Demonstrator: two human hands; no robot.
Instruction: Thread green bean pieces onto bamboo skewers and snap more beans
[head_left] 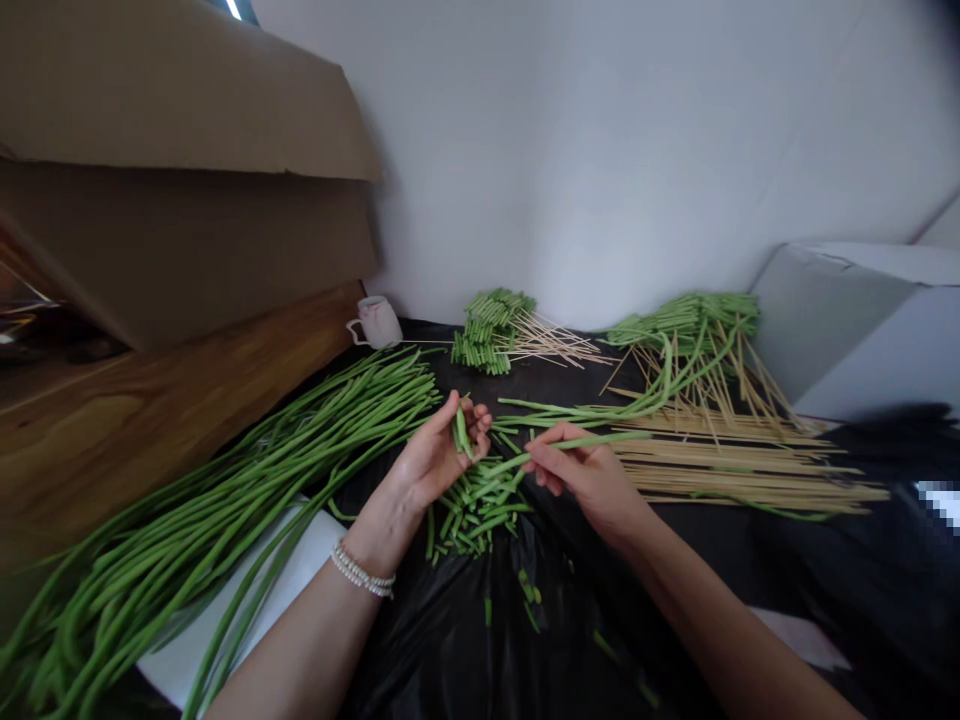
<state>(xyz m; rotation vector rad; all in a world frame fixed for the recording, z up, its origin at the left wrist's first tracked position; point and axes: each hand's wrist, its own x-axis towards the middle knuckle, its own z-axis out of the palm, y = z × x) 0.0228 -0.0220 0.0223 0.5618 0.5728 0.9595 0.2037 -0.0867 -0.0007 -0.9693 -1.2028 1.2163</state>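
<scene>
My left hand, with a beaded bracelet on its wrist, is turned palm up. Its fingers curl round short pieces of green long bean. Between the thumb and fingertips of my right hand is pinched a longer length of long bean, its near end pointing toward my left hand. Below both hands lies a heap of cut bean pieces. Uncut long beans spread in a thick bundle to the left. Behind the hands, bean pieces threaded on sticks lie stacked.
Bare bamboo skewers lie at the right, below another skewered stack. A white mug stands near the wall. A cardboard box rises at the left, a white box at the right. Black plastic sheeting covers the surface.
</scene>
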